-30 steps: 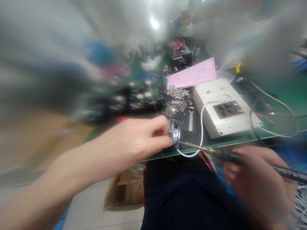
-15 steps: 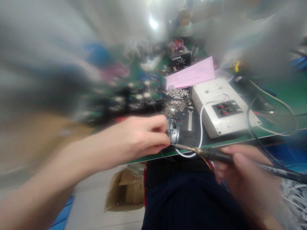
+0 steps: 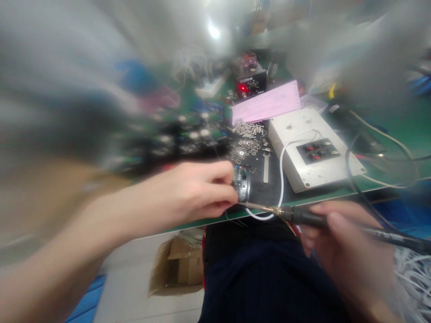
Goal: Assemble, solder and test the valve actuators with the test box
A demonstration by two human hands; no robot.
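Note:
My right hand (image 3: pixel 346 242) is closed around the dark handle of a soldering iron (image 3: pixel 296 216), whose metal shaft points left. The iron's tip reaches the near edge of a small metal-framed circuit board unit (image 3: pixel 243 184), close to my left fingertips. My left hand (image 3: pixel 205 190) is pinched shut against the left side of that unit and covers part of it. A thin strand of solder wire (image 3: pixel 229 218) runs out below the left fingers; the pinch itself is hidden. Whether the tip touches the board cannot be seen.
A white box (image 3: pixel 289 152) with terminals and a white cable stands right of the unit. Behind are a small wrench (image 3: pixel 266 168), loose washers (image 3: pixel 247 149), metal pins (image 3: pixel 249 129), pink paper (image 3: pixel 266 104) and a soldering station (image 3: pixel 252 84). Blurred circuit boards (image 3: pixel 195 134) lie left.
A red light now glows on the soldering station, where it was dark before. Both hands and the iron keep nearly the same place; the whole view has shifted very slightly.

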